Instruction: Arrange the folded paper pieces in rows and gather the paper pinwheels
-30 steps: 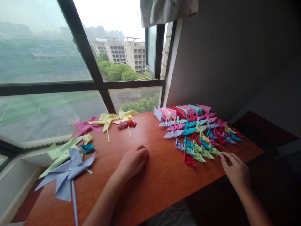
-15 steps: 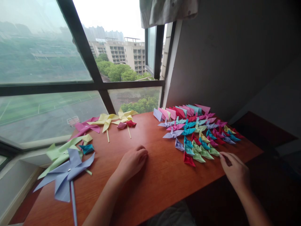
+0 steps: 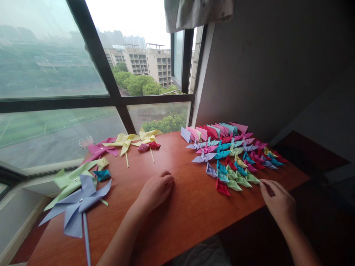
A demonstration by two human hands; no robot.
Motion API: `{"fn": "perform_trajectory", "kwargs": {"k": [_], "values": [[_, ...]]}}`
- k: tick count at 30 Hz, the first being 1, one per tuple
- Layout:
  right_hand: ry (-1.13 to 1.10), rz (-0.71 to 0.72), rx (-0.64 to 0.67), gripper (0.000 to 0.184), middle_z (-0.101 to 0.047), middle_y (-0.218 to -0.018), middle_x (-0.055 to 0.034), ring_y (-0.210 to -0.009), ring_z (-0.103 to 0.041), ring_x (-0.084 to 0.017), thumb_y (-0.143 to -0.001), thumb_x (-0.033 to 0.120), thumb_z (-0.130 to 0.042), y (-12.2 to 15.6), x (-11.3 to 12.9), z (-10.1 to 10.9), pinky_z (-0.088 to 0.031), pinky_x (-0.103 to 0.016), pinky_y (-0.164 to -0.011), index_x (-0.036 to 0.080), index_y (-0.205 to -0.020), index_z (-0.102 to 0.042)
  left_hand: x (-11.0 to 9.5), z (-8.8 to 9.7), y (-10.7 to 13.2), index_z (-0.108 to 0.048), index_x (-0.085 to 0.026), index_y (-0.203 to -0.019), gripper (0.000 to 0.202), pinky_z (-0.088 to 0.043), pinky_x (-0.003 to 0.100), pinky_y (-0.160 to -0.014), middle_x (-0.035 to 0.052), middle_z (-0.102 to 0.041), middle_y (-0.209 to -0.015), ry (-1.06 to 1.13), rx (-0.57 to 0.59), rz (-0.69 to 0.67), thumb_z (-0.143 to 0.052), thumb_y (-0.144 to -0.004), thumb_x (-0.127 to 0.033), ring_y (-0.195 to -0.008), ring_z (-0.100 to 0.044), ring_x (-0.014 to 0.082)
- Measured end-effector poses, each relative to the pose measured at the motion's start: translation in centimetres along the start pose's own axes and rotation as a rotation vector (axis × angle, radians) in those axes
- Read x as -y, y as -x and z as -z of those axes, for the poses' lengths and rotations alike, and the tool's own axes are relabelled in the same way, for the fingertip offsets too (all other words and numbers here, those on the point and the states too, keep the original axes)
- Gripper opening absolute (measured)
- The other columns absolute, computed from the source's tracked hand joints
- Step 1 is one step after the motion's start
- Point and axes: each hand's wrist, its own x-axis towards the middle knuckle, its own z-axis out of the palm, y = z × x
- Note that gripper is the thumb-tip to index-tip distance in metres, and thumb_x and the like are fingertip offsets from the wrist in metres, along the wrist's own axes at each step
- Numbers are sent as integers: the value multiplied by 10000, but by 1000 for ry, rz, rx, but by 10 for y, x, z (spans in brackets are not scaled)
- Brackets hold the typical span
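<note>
My right hand (image 3: 279, 201) is at the right edge of the table, thumb and forefinger pinched on the tip of a light green paper boat (image 3: 252, 178). That boat sits at the right end of a front row of folded boats, with other green ones beside it. A red paper boat (image 3: 222, 187) lies in front of the row, at its left. My left hand (image 3: 157, 188) rests on the tabletop (image 3: 183, 207), fingers curled in and nothing visible in them. It lies between the boats and the pinwheels, touching neither.
Behind the boats stand rows of paper cranes (image 3: 204, 157) and folded paper planes (image 3: 229, 128). On the left lie a lavender pinwheel (image 3: 81, 201), a green pinwheel (image 3: 73, 181) and yellow ones (image 3: 124, 141), with a blue boat (image 3: 102, 174) among them. A window (image 3: 119, 99) borders the table's far side.
My right hand has shifted very slightly to the right, still pinching at the green boat's tip. My left hand and the paper pieces look unmoved.
</note>
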Motion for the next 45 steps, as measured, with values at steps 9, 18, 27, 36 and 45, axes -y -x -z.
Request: {"fn": "perform_trajectory", "kwargs": {"k": [9,18,27,36,45], "values": [[4,17,-13,343,-729,-971,-79,-765,-676,-205,-921,445,-488,0,5,1,-492,-301,-694,189,-939,-715,0,0,0,-657,-218,-931,211,-480,275,-747,67,-664,-1033,-15,13,8,-447,-946,-234,-872,-654,189],[-17,-20,-104,311,-730,-980,-94,-702,-661,-196,-932,403,-506,-7,47,18,-497,-311,-692,183,-992,-718,2,-3,2,-671,-224,-952,196,-476,269,-748,63,-670,-1073,-13,-11,1,-476,-934,-229,-837,-666,176],[-506,281,109,171,-701,-973,-71,-918,-674,-192,-937,189,-519,5,184,-5,-535,-304,-840,212,-1012,-671,19,5,4,-661,-212,-971,208,-494,273,-739,65,-667,-1045,-44,-152,154,-463,-936,-263,-853,-666,184],[-683,340,459,225,-685,-966,-57,-877,-662,-192,-914,130,-490,27,250,-53,-532,-308,-815,221,-1038,-653,50,19,4,-670,-184,-1062,270,-521,284,-716,66,-685,-1045,-14,-387,439,-494,-869,-252,-791,-675,176],[-848,200,505,208,-680,-939,-53,-870,-657,-176,-908,130,-487,27,244,-57,-522,-279,-778,205,-984,-665,75,38,2,-611,-138,-1209,402,-493,374,-843,135,-650,-1162,-183,-416,604,-505,-840,-257,-947,-656,265]]}}
